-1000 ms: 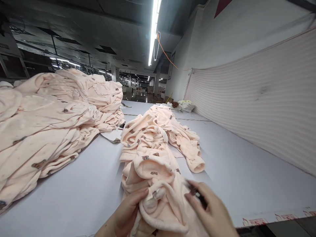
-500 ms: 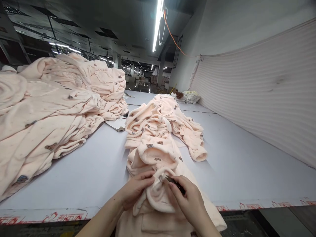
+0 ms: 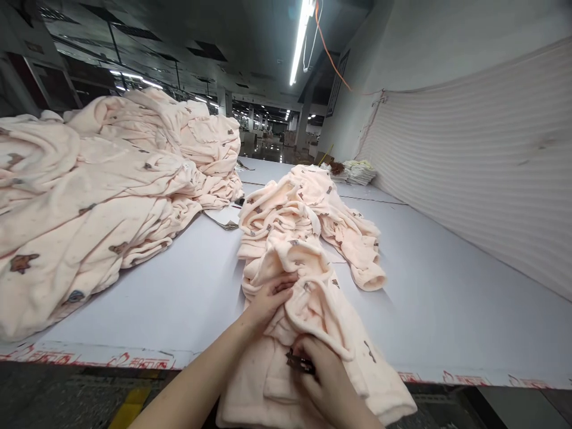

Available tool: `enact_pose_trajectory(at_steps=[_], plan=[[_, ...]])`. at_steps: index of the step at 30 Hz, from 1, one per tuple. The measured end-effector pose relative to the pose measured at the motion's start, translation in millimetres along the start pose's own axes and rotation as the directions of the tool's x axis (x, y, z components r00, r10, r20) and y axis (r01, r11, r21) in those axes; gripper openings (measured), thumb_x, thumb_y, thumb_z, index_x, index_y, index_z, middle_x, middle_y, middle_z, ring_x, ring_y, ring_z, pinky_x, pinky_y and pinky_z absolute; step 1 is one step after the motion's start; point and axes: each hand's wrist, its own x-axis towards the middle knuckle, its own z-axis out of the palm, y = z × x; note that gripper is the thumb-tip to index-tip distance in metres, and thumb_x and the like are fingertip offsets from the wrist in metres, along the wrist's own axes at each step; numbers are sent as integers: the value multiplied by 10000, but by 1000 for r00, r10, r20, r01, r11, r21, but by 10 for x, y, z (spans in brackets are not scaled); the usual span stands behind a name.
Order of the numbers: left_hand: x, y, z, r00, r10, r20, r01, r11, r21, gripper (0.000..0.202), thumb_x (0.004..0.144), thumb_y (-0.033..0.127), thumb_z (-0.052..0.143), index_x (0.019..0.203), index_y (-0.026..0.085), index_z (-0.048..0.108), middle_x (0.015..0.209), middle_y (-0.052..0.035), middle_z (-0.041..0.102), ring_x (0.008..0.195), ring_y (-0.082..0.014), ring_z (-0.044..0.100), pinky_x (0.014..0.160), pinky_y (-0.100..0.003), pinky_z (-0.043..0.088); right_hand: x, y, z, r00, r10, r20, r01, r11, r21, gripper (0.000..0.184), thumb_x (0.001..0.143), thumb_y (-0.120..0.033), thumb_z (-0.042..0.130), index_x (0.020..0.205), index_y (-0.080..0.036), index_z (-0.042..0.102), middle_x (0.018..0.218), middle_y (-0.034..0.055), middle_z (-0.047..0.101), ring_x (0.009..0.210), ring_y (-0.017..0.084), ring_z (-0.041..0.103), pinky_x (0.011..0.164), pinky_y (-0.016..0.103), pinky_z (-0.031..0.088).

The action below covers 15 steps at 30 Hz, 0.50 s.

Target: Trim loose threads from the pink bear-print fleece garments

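Note:
A pale pink fleece garment [image 3: 348, 387] with small brown printed figures lies bunched along the table in front of me, its near end at the table's edge. My left hand [image 3: 273, 298] pinches the edge of an opened fold, fingers closed on the cloth. Below it, my right hand [image 3: 325, 370] is wrapped round small black thread snips [image 3: 300, 362], whose tips point left over the cloth. The fold's rim curves just above the right hand. The right palm hides part of the snips.
A big heap of the same pink fleece [image 3: 147, 173] covers the table's left side. Papers [image 3: 223, 217] lie by its edge. Folded pale cloths [image 3: 360, 173] are stacked at the far end. A striped sheet [image 3: 473, 161] hangs along the right wall.
My right hand has moved the snips down and away from the fold, towards the near cloth. My left hand has shifted up along the fold, which now gapes wider. The view has turned slightly left.

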Motion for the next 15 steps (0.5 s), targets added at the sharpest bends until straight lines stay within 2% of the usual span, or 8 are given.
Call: enact_pose_trajectory(at_steps=[2, 4, 6, 9, 11, 12, 13, 15], plan=[[-155, 69, -116, 999, 18, -42, -18, 1000, -3, 350, 718, 269, 721, 1048, 163, 667, 1142, -100, 676, 1132, -269, 558, 1013, -408, 389, 10, -21, 2, 997, -36, 73, 32, 998, 62, 367, 605, -41, 497, 910, -215, 603, 900, 20, 644, 820, 171, 603, 723, 235, 448], [-330, 116, -247, 992, 30, -121, -28, 999, 20, 329, 752, 278, 694, 1061, 172, 650, 1153, -89, 670, 1131, -250, 564, 987, -363, 416, 2, -24, 72, 986, -79, 146, 78, 997, 12, 404, 587, -73, 585, 964, -211, 633, 1015, 67, 648, 869, 226, 617, 732, 281, 460], [-552, 104, -364, 967, 47, -250, -31, 997, 67, 254, 790, 279, 663, 1028, 194, 640, 1114, -48, 675, 1086, -199, 580, 932, -281, 439, 22, -21, 122, 985, -88, 150, 98, 993, -61, 332, 607, -99, 622, 923, -194, 657, 1014, 96, 653, 844, 254, 623, 703, 304, 462], [-934, -92, -394, 917, 30, -398, 23, 992, 126, 121, 813, 289, 642, 893, 203, 615, 763, 19, 677, 731, -121, 623, 673, -202, 475, 149, -53, 30, 998, -37, 47, 35, 998, 45, 173, 768, -128, 525, 873, -196, 645, 850, 42, 662, 774, 196, 618, 692, 267, 458], [-1119, -322, -264, 933, -88, -348, 136, 984, 116, 160, 788, 321, 660, 848, 187, 595, 556, 21, 618, 496, -138, 569, 465, -224, 430, 267, -114, -100, 999, 29, -33, -20, 966, 257, 156, 836, -165, 474, 854, -196, 626, 801, 17, 647, 769, 177, 606, 706, 254, 460], [-1163, -436, -161, 940, -207, -270, 234, 970, 70, 202, 768, 341, 675, 883, 200, 587, 633, -6, 654, 545, -168, 606, 451, -237, 432, 318, -151, -159, 995, 82, -57, -55, 927, 372, 147, 855, -200, 472, 829, -192, 617, 788, 15, 639, 766, 179, 600, 700, 256, 463], [-1173, -531, -47, 955, -222, -195, 234, 971, 43, 260, 717, 301, 727, 918, 200, 597, 784, -39, 682, 680, -196, 652, 550, -266, 485, 357, -189, -207, 990, 126, -57, -85, 879, 469, 146, 861, -238, 484, 799, -188, 607, 773, 15, 631, 754, 184, 596, 683, 261, 465], [-1109, -623, 166, 989, -106, -104, 106, 994, -11, 423, 671, 236, 758, 1049, 202, 572, 1090, -109, 653, 1059, -277, 598, 880, -351, 469, 387, -247, -264, 987, 159, -24, -117, 813, 570, 170, 862, -306, 511, 779, -185, 597, 760, 20, 631, 748, 194, 599, 667, 270, 474]])
